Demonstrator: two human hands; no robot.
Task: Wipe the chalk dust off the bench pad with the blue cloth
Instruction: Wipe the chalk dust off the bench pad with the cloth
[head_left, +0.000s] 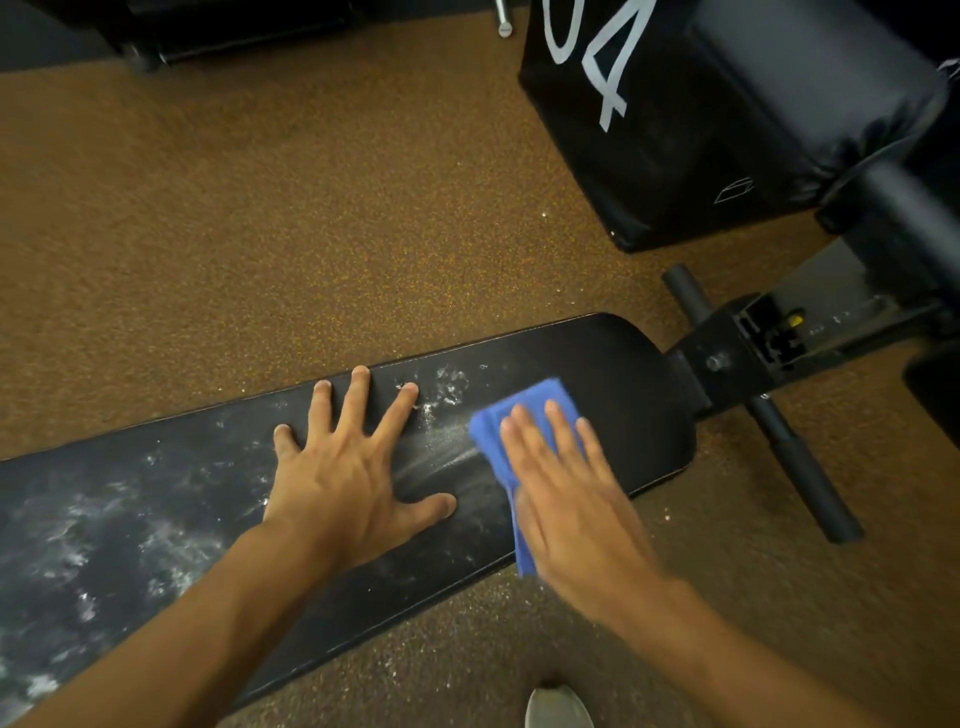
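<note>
Blue cloth (524, 415) pressed flat to the bench pad (634, 374) under the right hand (566, 499).

The cloth looks soft, light and folded, best driven by a flat palm, not pinched. Chalk dust (447, 387) lies just beyond the spread, flat left hand (348, 467), which braces the pad beside the right hand; heavier smears sit behind that wrist.

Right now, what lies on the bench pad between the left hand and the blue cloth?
In the head view, a smeared streak of chalk dust on the bench pad lies between the left hand and the blue cloth; nothing else.
</note>
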